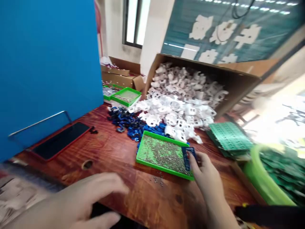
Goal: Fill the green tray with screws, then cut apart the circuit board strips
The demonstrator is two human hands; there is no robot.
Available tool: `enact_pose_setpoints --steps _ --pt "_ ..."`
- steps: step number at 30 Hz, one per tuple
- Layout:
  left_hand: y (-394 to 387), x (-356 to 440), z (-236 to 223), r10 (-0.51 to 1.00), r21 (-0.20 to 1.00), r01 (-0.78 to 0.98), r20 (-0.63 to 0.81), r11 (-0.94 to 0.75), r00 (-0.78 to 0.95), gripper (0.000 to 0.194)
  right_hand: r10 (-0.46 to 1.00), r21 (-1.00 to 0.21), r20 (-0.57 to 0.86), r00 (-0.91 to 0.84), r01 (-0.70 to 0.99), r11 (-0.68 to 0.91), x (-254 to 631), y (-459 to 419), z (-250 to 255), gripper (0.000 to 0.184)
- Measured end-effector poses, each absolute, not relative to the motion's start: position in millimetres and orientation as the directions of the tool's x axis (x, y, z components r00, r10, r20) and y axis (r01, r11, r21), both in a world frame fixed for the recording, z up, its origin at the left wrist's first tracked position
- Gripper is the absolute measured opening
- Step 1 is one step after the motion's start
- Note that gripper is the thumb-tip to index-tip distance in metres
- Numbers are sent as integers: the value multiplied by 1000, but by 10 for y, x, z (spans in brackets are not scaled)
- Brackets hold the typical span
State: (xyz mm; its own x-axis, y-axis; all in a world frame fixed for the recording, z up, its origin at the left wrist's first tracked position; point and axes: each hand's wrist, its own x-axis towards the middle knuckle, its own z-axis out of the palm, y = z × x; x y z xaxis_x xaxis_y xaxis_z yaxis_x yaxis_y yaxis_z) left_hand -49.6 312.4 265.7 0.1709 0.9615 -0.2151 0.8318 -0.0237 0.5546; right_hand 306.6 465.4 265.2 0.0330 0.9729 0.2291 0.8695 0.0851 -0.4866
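Note:
My right hand [206,171] pinches a small dark blue card [189,158] between thumb and fingers. The card stands at the right end of a shallow green tray [140,156], touching or just above the small metal pieces [164,152] spread in it; they look like tiny screws. Low in the view, my left hand [95,194] is slightly blurred, fingers and thumb apart, with nothing in it. A few loose metal pieces [158,179] lie on the wooden table [111,156] between my hands.
White plastic parts [176,111] spill from a cardboard box [238,79] onto blue parts [128,122]. A phone [62,140] lies beside a blue panel [47,63]. Stacked green sheets [230,136] and a light green tub [257,171] are at right. Another green tray [137,92] stands behind.

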Motion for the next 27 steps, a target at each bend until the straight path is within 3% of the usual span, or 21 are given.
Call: enact_pose_setpoints --steps 1,3,6,7,13,17,22,27 --pt "3379 -302 2773 937 567 804 -152 -178 315 55 971 -441 238 -6 890 113 3041 4666 2684 29" --pt "3890 45 2880 916 521 788 -28 -329 400 68 963 -315 242 -120 929 195 2980 4706 2752 23" --pt "4514 331 2778 887 432 799 4 -418 462 101 947 -134 197 -254 950 283 2898 4826 2836 15" --pt "4656 361 2706 885 418 800 20 -430 465 105 945 -91 170 -280 950 298 2875 4885 2853 14" --pt "4926 259 2355 905 393 820 274 -415 326 63 901 50 48 -432 902 430 2743 5272 2836 19" --pt "4970 155 2315 878 394 817 404 -421 257 48 865 96 2 -501 861 499 2657 5406 2791 24" --pt "5073 63 2298 883 480 808 458 -343 103 37 837 146 -25 -546 827 544 2575 5497 2761 23" --pt "5086 60 2268 888 526 785 455 -329 67 33 862 185 -96 -497 842 506 2554 5542 2757 27"
